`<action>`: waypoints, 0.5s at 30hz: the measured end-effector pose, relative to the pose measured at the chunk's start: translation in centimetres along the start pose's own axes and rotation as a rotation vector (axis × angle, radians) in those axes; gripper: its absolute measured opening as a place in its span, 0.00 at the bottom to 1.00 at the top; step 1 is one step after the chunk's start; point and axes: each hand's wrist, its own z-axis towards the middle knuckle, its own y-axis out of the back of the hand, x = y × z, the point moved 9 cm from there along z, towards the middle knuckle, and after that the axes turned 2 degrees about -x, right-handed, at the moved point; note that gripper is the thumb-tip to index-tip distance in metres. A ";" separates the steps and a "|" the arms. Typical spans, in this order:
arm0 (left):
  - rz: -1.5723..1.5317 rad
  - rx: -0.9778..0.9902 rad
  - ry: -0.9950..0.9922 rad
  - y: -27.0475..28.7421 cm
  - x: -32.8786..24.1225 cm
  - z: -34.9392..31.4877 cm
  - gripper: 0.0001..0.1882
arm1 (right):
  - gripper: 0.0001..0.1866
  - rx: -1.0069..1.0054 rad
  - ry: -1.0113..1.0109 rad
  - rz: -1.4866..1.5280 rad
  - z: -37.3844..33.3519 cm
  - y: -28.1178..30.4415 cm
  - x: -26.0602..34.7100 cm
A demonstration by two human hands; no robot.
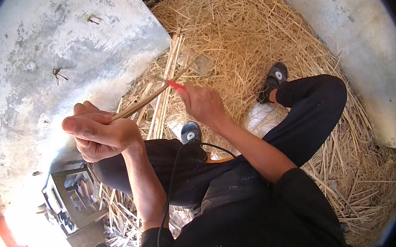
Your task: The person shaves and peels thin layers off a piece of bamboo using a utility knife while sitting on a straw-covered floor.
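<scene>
My left hand [104,136] is closed round the near end of a thin, pale bamboo-like strip [144,101], thumb on top. The strip slants up and away to the right, in the air above the straw-covered ground. Farther along it, my right hand [205,106] grips a small knife-like tool with a red handle [176,85]. The tool meets the strip from the right side. Its short blade is blurred and hard to make out. Below the strip, several long pale strips [160,112] lean side by side.
Loose shavings and straw [234,41] cover the ground. A stained wall [73,30] stands at the left, another [358,43] at the right. A boxy container [74,199] holding odds and ends sits low left. My sandalled feet [277,75] rest ahead. A black cable [172,178] crosses my lap.
</scene>
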 end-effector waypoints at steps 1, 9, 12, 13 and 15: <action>-0.034 -0.009 0.008 -0.4 -0.1 -0.3 0.28 | 0.22 -0.018 -0.029 -0.088 -0.2 -1.4 -3.6; 0.076 -0.054 0.067 0.7 1.6 0.2 0.27 | 0.27 0.694 -0.924 1.729 -3.2 -9.7 -4.9; 0.049 -0.057 0.047 1.0 1.9 0.1 0.28 | 0.27 0.347 -0.679 1.456 -1.0 -6.1 -5.0; 0.052 -0.053 0.044 1.2 1.8 0.2 0.28 | 0.27 0.148 -0.457 1.154 0.7 -3.7 -4.0; 0.049 -0.051 0.035 1.3 1.5 0.3 0.28 | 0.26 -0.174 -0.178 0.705 1.9 1.3 -0.7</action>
